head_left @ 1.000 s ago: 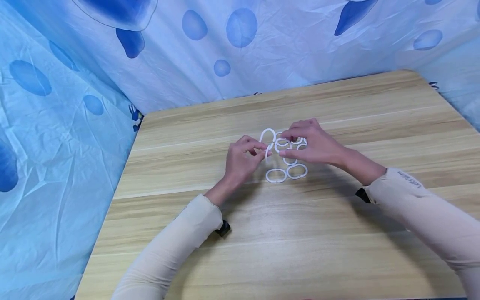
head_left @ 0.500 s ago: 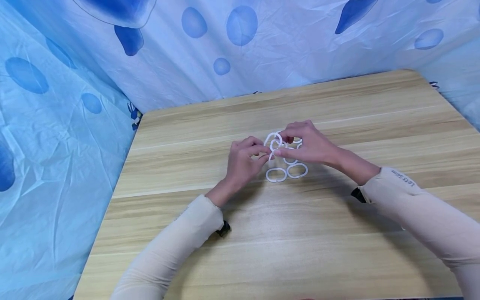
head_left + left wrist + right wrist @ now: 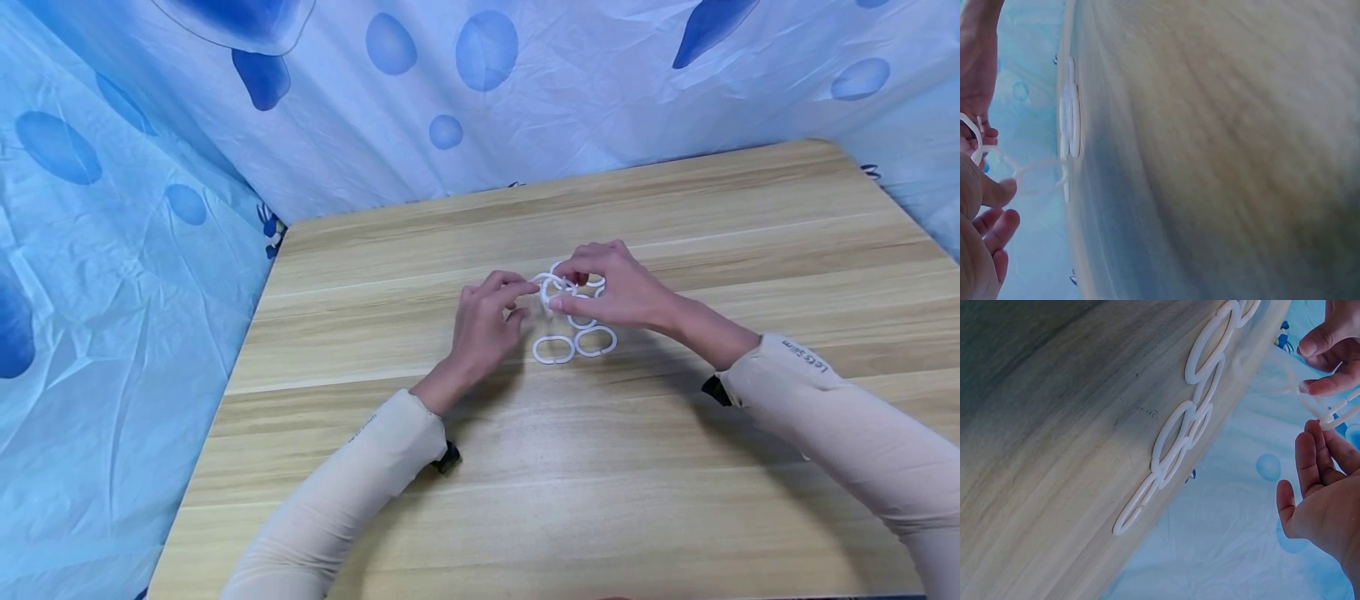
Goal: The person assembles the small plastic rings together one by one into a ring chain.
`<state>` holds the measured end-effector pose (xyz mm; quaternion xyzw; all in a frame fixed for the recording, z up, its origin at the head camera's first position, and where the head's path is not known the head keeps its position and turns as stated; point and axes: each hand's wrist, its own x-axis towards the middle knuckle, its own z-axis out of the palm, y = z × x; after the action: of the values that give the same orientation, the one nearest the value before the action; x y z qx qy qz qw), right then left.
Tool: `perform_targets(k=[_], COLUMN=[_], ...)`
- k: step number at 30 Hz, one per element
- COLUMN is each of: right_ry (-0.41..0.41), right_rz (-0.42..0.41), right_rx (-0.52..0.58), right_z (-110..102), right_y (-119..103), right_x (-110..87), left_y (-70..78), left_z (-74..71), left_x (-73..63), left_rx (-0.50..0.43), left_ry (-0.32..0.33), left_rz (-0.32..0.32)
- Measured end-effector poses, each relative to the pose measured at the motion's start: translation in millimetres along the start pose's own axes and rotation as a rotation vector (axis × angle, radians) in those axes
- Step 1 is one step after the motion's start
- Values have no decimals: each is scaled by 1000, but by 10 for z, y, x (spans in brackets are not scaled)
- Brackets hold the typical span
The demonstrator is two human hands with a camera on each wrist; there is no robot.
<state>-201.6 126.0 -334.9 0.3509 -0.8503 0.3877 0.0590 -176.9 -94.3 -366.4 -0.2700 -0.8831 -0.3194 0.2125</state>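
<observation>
Over the table my right hand (image 3: pixel 626 287) pinches a white oval plastic chain link (image 3: pixel 1335 420) between thumb and fingers. Another white link (image 3: pixel 1041 164), blurred, hangs from that side in the left wrist view, sagging close to the tabletop. My left hand (image 3: pixel 483 321) is just left of it, thumb and index finger spread apart with nothing gripped between them. Joined white links (image 3: pixel 1192 365) lie on the wood beneath the right hand, partly covered by it in the head view. Nearer the person, two links (image 3: pixel 553 362) lie flat, end to end.
The wood-grain table (image 3: pixel 525 500) has its back edge against a blue-and-white patterned curtain (image 3: pixel 337 125), which also covers the left side. Both forearms wear pale sleeves (image 3: pixel 832 433), with a small black device (image 3: pixel 447 458) at the left wrist.
The left hand's thumb and index finger have parted, letting go of a white link, which has dropped lower. The right hand has moved left and now pinches a link there.
</observation>
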Motion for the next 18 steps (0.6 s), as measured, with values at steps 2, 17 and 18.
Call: perform_targets(k=[2, 17, 18], right_ry=[-2, -19, -26], right_rz=[10, -57, -56], right_rx=[-4, 39, 45], right_z=[-2, 30, 31], right_y=[-1, 18, 14], right_x=[-1, 0, -1], left_y=[4, 37, 40], left_z=[-6, -9, -10], left_x=[4, 51, 53], left_rx=[2, -83, -86], left_ry=[8, 91, 97], left_rz=[-21, -14, -6])
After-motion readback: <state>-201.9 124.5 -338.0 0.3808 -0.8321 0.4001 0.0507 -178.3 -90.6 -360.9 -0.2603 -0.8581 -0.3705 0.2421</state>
